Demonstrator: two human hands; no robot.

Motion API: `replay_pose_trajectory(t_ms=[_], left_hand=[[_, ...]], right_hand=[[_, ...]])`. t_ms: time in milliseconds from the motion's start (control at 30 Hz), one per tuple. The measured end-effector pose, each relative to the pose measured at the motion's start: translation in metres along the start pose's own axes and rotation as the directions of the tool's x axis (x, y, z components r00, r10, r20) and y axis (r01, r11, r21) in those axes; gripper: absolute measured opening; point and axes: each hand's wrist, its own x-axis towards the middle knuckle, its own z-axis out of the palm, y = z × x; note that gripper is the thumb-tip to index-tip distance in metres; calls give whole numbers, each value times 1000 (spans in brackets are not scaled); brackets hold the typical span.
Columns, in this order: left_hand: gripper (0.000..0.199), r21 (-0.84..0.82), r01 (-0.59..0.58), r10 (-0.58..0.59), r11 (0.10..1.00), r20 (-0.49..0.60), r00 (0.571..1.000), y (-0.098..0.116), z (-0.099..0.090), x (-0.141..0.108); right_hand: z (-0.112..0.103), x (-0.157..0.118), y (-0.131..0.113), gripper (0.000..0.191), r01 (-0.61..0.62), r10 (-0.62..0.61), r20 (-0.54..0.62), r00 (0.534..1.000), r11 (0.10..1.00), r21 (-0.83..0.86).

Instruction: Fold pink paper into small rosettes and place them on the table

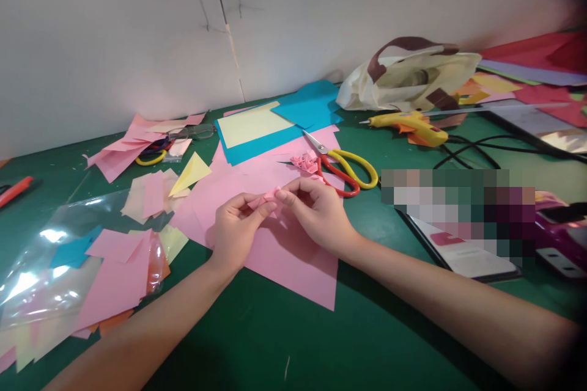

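Between the fingertips of both hands is a small folded piece of pink paper (270,195). My left hand (236,226) pinches its left side with thumb and fingers. On the other side, my right hand (316,211) is closed on it, thumb against the bent fingers. Beneath the hands lie sheets of pink paper (302,263). Just past my right hand rest scissors (328,153) with red and yellow handles, their blades pointing away and slightly parted. Small folded pink paper shapes (305,162) sit beside the scissors, partly hidden by them.
Blue sheets (312,107) and a cream sheet (252,122) lie behind. A yellow glue gun (408,125) with black cable and a cloth bag (413,76) stand at the back right. A partly blurred phone (463,250) is right. A clear plastic bag (41,256) with paper scraps lies left.
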Motion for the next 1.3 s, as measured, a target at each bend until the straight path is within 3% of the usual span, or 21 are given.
replay_pose_trajectory(t_ms=[400,600,700,767,1000,1300], left_hand=[[15,88,-15,3,996,134,991,2,-2,-3],[20,112,-26,15,993,100,995,1,-3,-2],[15,168,-30,20,985,62,998,0,-3,-2],[16,189,-21,16,982,28,999,0,-3,-1],[35,56,74,-77,996,57,995,2,0,-2],[49,-36,63,-64,997,-17,998,-5,-4,3]], right_hand=[[-1,-1,1,22,104,-101,28,994,986,-130],[0,-1,5,7,141,-138,72,988,989,-48],[0,0,7,20,205,-206,118,972,979,22],[0,0,8,16,223,-220,143,965,975,0],[-1,1,8,9,102,-102,72,992,995,0],[0,2,6,11,181,-175,121,977,982,-45]])
